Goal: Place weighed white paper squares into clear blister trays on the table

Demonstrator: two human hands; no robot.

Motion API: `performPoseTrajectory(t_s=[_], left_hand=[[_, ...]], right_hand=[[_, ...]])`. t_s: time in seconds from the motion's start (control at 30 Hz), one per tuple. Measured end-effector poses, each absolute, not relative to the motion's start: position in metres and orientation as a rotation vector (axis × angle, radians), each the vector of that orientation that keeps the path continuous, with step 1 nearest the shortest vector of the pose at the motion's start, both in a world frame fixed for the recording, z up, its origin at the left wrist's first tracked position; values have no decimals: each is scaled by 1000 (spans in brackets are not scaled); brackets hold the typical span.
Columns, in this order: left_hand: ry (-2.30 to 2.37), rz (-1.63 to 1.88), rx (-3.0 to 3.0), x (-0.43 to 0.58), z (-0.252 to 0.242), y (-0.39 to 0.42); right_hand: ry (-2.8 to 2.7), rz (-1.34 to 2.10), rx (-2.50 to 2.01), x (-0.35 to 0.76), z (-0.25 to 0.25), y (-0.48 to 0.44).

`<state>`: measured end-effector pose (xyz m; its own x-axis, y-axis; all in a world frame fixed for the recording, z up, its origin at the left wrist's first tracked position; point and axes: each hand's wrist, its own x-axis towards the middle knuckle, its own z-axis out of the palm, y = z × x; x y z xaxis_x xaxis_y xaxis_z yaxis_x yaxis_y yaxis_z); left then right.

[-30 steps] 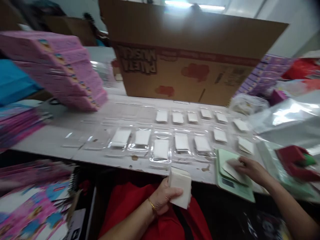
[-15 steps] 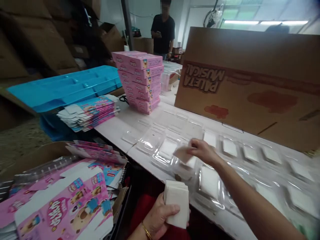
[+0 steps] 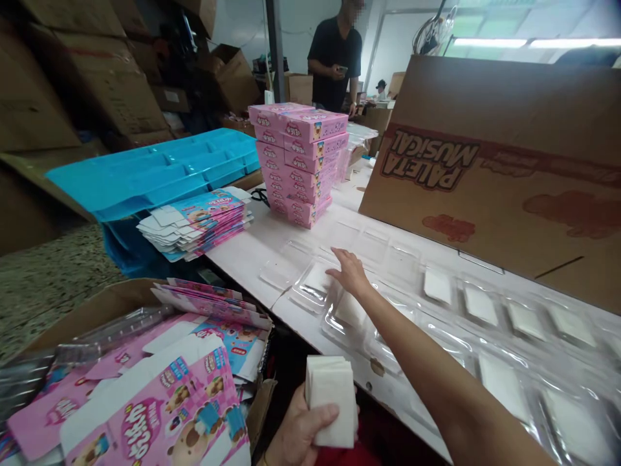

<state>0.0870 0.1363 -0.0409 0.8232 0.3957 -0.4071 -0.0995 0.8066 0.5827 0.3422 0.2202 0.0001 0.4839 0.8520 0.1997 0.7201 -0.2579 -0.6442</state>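
My left hand (image 3: 308, 424) is closed around a stack of white paper-like pieces (image 3: 330, 395), its thumb pressed on top. Over the table, my right hand (image 3: 350, 268) has its fingers spread and nothing visible in them. Close below those fingers sits a clear plastic tray (image 3: 301, 296) with a white piece (image 3: 317, 277) in it. Another white piece (image 3: 350, 309) lies in the neighbouring tray, partly behind my right forearm. Further trays to the right also hold white pieces (image 3: 480, 305), some of them hidden by my arm.
Stacked pink boxes (image 3: 303, 168) stand at the back of the white table (image 3: 233, 255). A large cardboard box (image 3: 495, 175) borders the right. Flat printed cartons (image 3: 198, 220) lie beside a blue tray (image 3: 165, 171). An open carton (image 3: 269, 388) is at lower left. A person (image 3: 334, 58) stands behind.
The white piece my right hand held is no longer in its fingers, which have spread and moved left and up. My left hand keeps its stack. The whole view has shifted.
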Motion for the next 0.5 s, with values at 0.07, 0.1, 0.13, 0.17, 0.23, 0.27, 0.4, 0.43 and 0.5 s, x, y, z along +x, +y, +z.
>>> performPoseTrajectory(t_s=[0.07,0.1,0.13,0.17,0.23,0.27,0.4,0.43,0.5], left_hand=[[527,300,637,94,-32,137],[509,302,686,98,-29,137],[486,301,746,102,-26,136],[456,305,818,107,-23,134],[390,311,969,116,-17,128],[359,307,1030,121,-13,123],[237,224,1125,138,-2,94],[205,206,1129,141,0,85],[160,180,1130,146,2,69]], right_hand=[[-1398,91,-1920,326,9,177],[-1454,37,-1854,316,15,151],[-1496,11,-1813,304,22,123],[-1519,11,-1811,293,28,95],[-1559,0,-1835,270,40,44],[-1571,-20,-1855,261,44,23],[-1554,-185,-1921,245,48,-37],[-1545,-232,-1927,245,47,-48],[-1540,-328,-1924,248,44,-68]])
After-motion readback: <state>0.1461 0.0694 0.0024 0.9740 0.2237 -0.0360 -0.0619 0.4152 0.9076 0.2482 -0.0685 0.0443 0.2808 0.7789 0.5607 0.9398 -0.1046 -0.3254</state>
